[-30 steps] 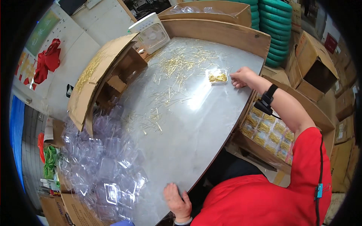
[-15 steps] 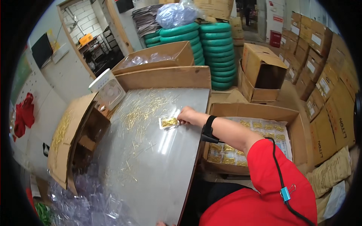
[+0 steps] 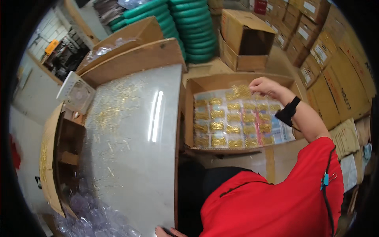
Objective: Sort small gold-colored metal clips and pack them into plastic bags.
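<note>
- Down at the bottom edge our left hand (image 3: pixel 167 232) is getting cut off by the frame, just knuckles showing against the table (image 3: pixel 134 158) edge, so we can't tell if it's spread or curled.
- Over at the far corner of the open cardboard box (image 3: pixel 189 114), our right hand (image 3: pixel 265 85) is pinching a clear packet of gold pieces (image 3: pixel 241 91), fingers pressed together on it, holding it just above the back row.
- Inside that box, rows of matching gold-filled packets (image 3: pixel 233 128) are lying flat on pale blue and pink sheets; whatever's printed there is looking too small to read.
- Our red sleeve (image 3: pixel 316 158) is blocking the box's near right corner.
- Loose gold pins (image 3: pixel 114 102) are sitting scattered on the table's far end, too tiny to make out singly.
- Empty clear packets (image 3: pixel 90 217) are piling up bottom left, blurry and partly cropped.
- Green stacked coils (image 3: pixel 189 27) are standing behind, next to an open brown carton (image 3: pixel 246 35); more labelled cartons (image 3: pixel 331 47) are bending along the right rim.
</note>
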A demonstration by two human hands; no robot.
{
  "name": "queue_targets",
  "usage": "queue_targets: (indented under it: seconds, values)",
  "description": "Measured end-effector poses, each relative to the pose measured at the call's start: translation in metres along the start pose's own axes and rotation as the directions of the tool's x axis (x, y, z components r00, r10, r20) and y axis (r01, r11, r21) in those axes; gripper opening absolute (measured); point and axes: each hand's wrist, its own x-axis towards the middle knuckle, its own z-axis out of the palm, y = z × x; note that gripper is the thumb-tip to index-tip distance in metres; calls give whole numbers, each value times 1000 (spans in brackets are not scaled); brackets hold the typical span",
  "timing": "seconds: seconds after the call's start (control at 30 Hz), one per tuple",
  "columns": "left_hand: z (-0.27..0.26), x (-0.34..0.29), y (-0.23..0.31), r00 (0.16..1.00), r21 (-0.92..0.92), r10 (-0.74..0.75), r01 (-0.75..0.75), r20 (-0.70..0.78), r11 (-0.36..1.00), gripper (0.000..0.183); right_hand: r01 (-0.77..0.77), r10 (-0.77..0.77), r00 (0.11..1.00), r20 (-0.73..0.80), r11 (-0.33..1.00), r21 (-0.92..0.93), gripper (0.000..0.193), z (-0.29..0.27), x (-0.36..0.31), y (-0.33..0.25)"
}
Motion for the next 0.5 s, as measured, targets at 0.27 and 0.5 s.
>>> queue_targets:
  seconds: [0.27, 0.5]
  values:
    - [4, 2, -3, 999, -24, 36, -35, 25, 999, 37, -478, 425, 870, -251, 851, -217, 19, -130, -54, 226]
    - [9, 1, -7, 999, 17, 47, -47, 6, 999, 40, -564, 547, 818, -177, 824, -57, 21, -106, -50, 284]
